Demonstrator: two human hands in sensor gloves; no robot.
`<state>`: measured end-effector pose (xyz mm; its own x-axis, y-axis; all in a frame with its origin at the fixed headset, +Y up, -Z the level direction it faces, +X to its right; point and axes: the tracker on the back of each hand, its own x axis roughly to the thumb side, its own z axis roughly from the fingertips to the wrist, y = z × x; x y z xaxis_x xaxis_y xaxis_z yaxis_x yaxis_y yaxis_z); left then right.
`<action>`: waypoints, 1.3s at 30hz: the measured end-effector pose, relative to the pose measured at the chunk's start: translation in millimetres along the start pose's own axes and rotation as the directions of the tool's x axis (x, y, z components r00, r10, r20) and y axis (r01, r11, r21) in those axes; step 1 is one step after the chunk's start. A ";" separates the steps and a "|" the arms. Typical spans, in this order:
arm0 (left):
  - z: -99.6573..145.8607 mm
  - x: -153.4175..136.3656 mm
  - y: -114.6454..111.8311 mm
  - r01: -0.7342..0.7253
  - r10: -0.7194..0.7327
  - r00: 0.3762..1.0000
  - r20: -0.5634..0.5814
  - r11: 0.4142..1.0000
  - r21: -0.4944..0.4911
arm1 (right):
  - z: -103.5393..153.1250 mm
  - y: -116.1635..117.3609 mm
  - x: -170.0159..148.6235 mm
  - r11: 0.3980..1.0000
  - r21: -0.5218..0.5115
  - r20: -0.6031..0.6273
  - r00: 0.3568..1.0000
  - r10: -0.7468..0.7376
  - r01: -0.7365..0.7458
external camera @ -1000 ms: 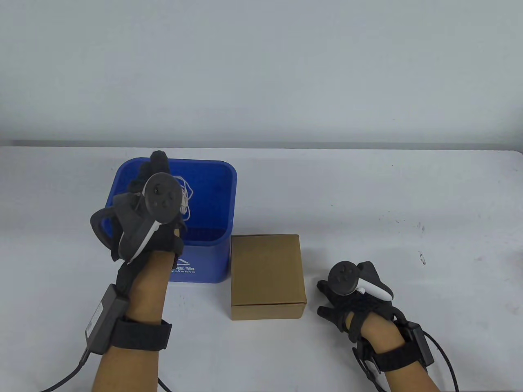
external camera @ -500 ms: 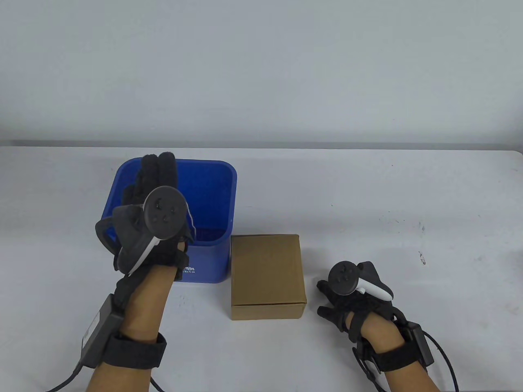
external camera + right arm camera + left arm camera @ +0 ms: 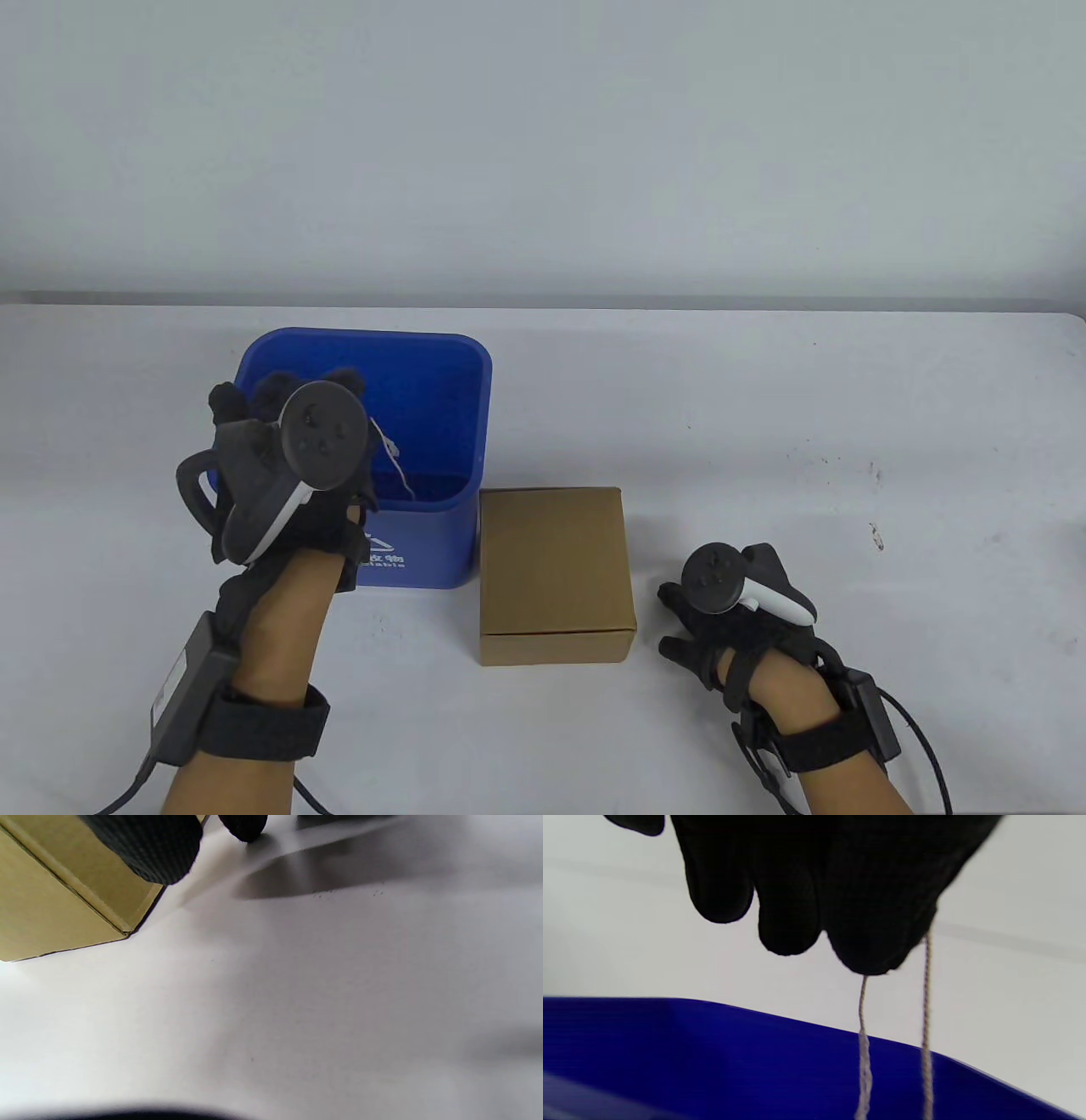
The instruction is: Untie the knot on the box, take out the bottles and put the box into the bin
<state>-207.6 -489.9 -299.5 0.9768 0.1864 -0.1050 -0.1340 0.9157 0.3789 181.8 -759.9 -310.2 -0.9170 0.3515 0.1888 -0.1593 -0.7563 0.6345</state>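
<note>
Box point(image 3: 556, 573) is the closed brown cardboard one, sitting on the tabletop point(image 3: 764, 407) between the two hands, just right of the blue bin point(image 3: 441, 373).

Leftmost, the left hand point(image 3: 288, 475) hovers over the bin's left side with its fingers point(image 3: 869, 921) curled down, pinching a thin white string point(image 3: 392, 454). In the wrist view two strands hang from the fingertips toward the bin's blue wall. Past the box, the right hand point(image 3: 730, 611) rests on the tabletop just beside the box's right edge, fingers loosely bent, holding nothing; whether a fingertip touches the cardboard I can't tell.

What could go wrong: the string looks light and a bit fuzzy, so it might cling to the knit glove instead of dropping clean, or drape over the bin's rim. Also the lid is down, so the bottles are presumably inside, and a one-handed flap lift could slide the box.

Materials: matte corrugated card with crisp edges, smooth plastic bin with rounded corners, twisted string, and a smooth, lightly speckled white tabletop.
</note>
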 end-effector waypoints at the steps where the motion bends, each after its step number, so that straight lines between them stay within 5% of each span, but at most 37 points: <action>1: 0.1 -1.2 0.5 0.005 -0.005 1.000 0.000 1.000 0.024 | 0.0 0.0 0.0 1.000 0.000 0.000 1.000 0.001 -0.001; 19: 5.1 3.5 -3.8 0.029 -0.034 0.998 0.058 0.997 0.073 | -0.1 -0.2 0.1 1.000 0.000 0.001 1.000 0.000 0.000; 31: 90.2 25.5 -21.8 -0.264 0.222 0.938 0.267 0.955 0.132 | -0.7 -0.2 -0.1 1.000 -0.003 0.000 1.000 0.002 -0.002; 35: 119.5 22.6 -35.4 -0.397 0.359 0.885 0.298 0.914 0.080 | -0.5 -2.7 -2.0 1.000 -0.014 0.010 1.000 -0.012 0.012; 39: 134.3 20.4 -66.1 -0.342 0.318 0.893 0.319 0.939 0.021 | 1.7 -8.2 -4.1 0.997 -0.061 0.034 0.998 -0.049 0.051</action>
<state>-156.5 -594.5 -203.2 0.8826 0.3440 0.3204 -0.4566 0.7890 0.4110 187.5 -754.3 -314.9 -0.8952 0.4067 0.1823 -0.2279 -0.7693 0.5968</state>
